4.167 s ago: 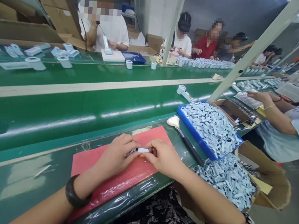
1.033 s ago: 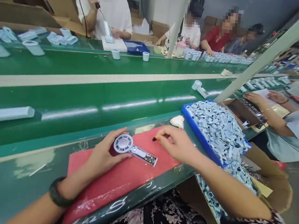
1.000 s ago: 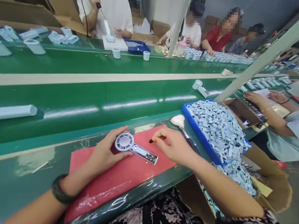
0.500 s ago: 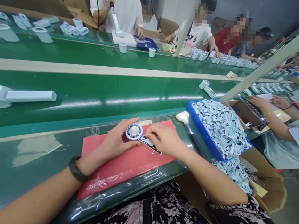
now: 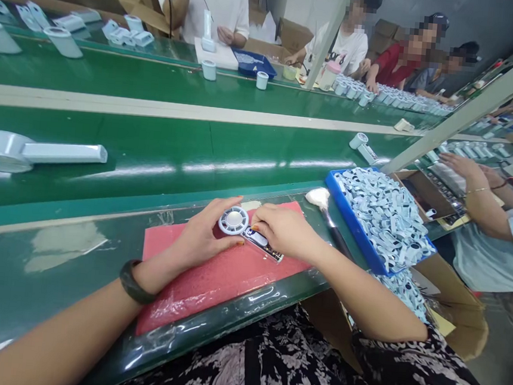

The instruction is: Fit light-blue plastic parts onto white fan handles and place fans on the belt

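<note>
A handheld fan (image 5: 233,220) with a round light-blue head and an opened handle rests over a red mat (image 5: 194,289). My left hand (image 5: 203,233) holds the round head between thumb and fingers. At the handle, my right hand (image 5: 284,231) has thumb and index finger pressed on a small light-blue piece (image 5: 257,237) with a dark end. Below that piece the handle's inside shows dark parts and small metal bits. The palm side of my right hand is hidden.
A blue tray (image 5: 356,231) heaped with small light-blue pieces stands right of the mat, beside a dark-handled tool (image 5: 336,235) with a white tip. Another fan (image 5: 39,152) lies on the green belt (image 5: 162,142). A co-worker's hands (image 5: 465,169) are at far right; people sit opposite.
The view has shifted slightly. Both my hands keep their hold at the fan, with the right fingers still on the small piece. Across the belt, a co-worker's fan handle has been tilted upright.
</note>
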Motion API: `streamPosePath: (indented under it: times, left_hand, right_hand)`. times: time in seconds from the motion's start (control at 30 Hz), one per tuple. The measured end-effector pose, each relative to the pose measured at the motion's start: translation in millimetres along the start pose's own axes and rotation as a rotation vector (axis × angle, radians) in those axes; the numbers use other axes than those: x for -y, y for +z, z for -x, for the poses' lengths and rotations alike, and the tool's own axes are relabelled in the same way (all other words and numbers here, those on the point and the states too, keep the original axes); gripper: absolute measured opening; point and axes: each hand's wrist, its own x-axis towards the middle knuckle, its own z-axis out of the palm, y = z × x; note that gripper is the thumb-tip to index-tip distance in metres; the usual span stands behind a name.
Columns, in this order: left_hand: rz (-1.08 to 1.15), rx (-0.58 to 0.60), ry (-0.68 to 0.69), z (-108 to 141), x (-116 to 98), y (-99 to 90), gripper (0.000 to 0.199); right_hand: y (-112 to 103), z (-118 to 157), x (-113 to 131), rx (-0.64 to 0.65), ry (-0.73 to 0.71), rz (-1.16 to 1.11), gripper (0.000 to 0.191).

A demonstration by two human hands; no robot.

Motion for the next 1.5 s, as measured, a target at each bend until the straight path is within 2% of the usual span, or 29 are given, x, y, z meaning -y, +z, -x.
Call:
streamPosePath:
  times: [0.17,0.33,0.43,0.7,1.03,1.17,1.37,1.5]
  left_hand:
    - [0.004,0.0,0.008,0,1,0.4,0.071]
    - [0.006,-0.004,0.01,0,1,0.5,0.07]
    - [0.002,-0.006,0.012,0,1,0.8,0.069]
    - [-0.017,-0.007,0.033,0,0,0.4,0.068]
    - [0.015,-0.002,0.016,0,-1,-0.2,0.068]
    - [0.008,-0.001,0.021,0,-1,0.1,0.067]
    - [0.006,-0.016,0.049,1,1,0.6,0.067]
    - [-0.002,-0.01,0.027,1,0,0.2,0.068]
  right_hand:
    - [2,1,1,-0.02,-0.021,0.098,0.016]
    - [8,7,10,-0.064,-0.107,0.309,0.015]
    - [11,8,14,-0.049,-0.096,0.379,0.018]
    - [12,5,9,-0.07,0.038,0.135,0.018]
    - [14,3,-1,-0.097,-0.151,0.302,0.018]
    - [12,6,5,-0.076,-0.198,0.405,0.021]
    - [7,9,19,-0.057,-0.125,0.469,0.023]
    - [9,15,5,-0.196,-0.003,0.286,0.023]
